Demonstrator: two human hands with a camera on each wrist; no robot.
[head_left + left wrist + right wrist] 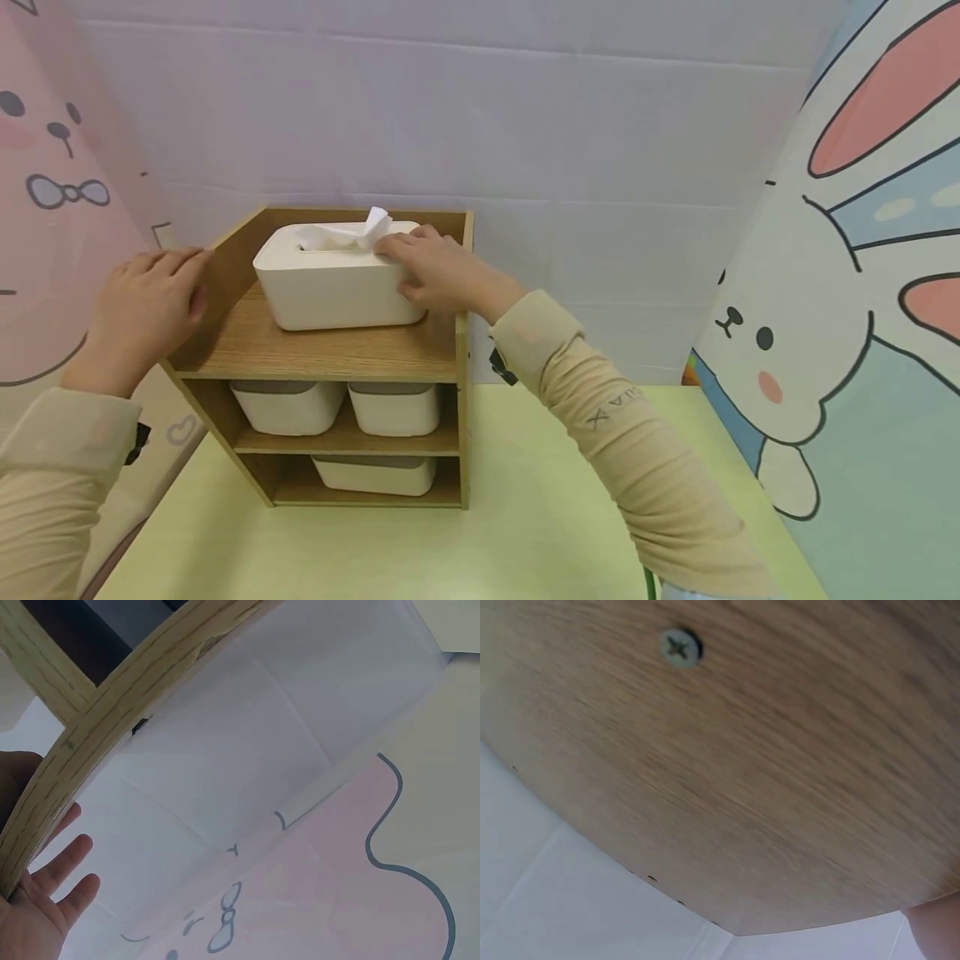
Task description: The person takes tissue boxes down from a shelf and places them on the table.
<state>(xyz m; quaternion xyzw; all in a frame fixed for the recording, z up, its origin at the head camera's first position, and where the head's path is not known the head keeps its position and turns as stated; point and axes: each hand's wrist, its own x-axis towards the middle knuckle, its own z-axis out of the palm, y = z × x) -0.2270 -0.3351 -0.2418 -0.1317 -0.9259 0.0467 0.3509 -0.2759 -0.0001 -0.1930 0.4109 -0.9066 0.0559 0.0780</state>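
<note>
A white tissue box (pixel 337 296) with a tissue (pixel 375 227) sticking out of its slot sits on the top board of a small wooden shelf (pixel 330 354). My right hand (pixel 453 271) holds the box's right end, fingers over the top and thumb low at the front. At the shelf's left side panel, my left hand (pixel 146 308) grips the edge. The left wrist view has that hand's fingers (pixel 64 862) on the outer face of the panel (pixel 112 697). Wood grain and a screw (pixel 680 648) on the shelf's side fill most of the right wrist view.
Two white bins, a left one (pixel 288 410) and a right one (pixel 395 412), stand on the middle level. Another white bin (pixel 375 477) lies on the bottom level. The shelf stands on a pale green table (pixel 540 500) against a white sheet (pixel 600 167), between cartoon-printed side panels.
</note>
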